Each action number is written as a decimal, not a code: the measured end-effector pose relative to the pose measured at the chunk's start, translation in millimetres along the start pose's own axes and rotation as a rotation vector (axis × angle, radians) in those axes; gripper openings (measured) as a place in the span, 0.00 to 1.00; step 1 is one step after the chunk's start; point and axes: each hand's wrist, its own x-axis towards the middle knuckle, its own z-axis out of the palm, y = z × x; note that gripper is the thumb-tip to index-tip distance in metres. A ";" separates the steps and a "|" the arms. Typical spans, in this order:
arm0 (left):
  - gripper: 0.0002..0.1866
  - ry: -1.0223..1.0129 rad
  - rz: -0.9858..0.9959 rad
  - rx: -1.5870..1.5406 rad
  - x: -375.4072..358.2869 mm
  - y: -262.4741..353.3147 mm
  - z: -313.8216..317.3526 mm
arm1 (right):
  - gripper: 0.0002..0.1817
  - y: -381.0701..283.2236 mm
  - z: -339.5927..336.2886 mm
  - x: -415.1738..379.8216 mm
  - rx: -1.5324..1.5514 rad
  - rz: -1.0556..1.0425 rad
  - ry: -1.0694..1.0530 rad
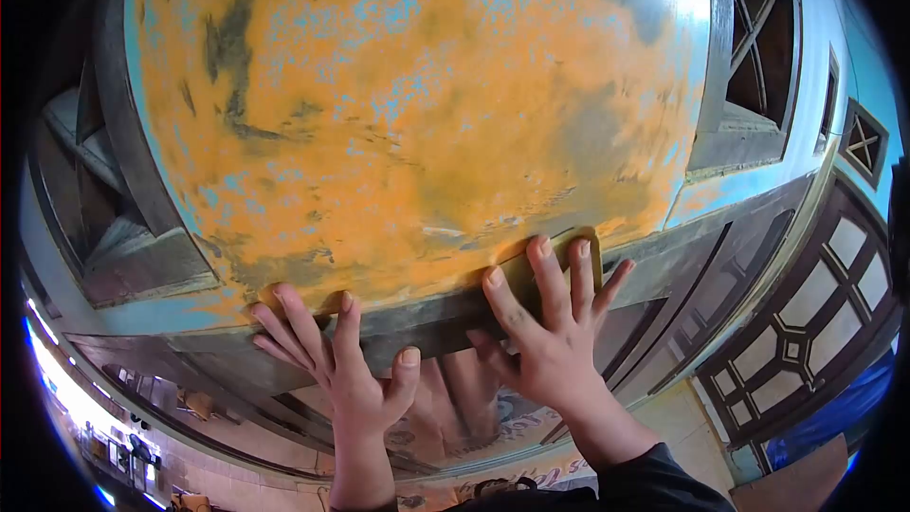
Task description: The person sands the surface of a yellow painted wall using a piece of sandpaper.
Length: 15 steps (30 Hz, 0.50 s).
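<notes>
In front of me is a panel point(445, 133) with patchy orange coating, light blue and grey showing through. My left hand point(355, 370) is at its lower edge, fingers stretched upward and thumb apart; the fingertips touch the edge. My right hand point(555, 341) lies farther right, fingers spread and tips on the panel's lower border. Behind those right fingers shows a thin olive-brown flat piece point(594, 251) with a rounded corner. It lies against the surface, mostly covered by the hand, and its kind cannot be made out.
A dark wooden ledge point(417, 318) runs below the panel, above reflective glass point(450, 398). Wood-framed openings with crossed bars stand left point(142, 261) and right point(758, 38). Farther right is a brown door point(806, 313) with pale panes; a blue sheet point(839, 417) hangs near it.
</notes>
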 end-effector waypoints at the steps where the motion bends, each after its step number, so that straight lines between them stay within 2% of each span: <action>1: 0.37 0.003 0.003 0.000 0.2 -0.2 0.2 | 0.36 -0.3 -2.3 6.0 0.003 -0.004 -0.006; 11: 0.37 -0.005 0.005 0.007 -0.5 -0.9 -0.4 | 0.33 1.2 -12.7 16.5 0.005 0.019 -0.021; 12: 0.37 -0.003 0.010 0.005 -0.3 -1.0 -0.3 | 0.37 3.6 -17.3 22.8 -0.076 -0.040 -0.037; 15: 0.37 0.004 0.022 0.000 -0.9 -1.8 -0.1 | 0.37 3.9 -18.3 17.2 -0.067 -0.034 -0.059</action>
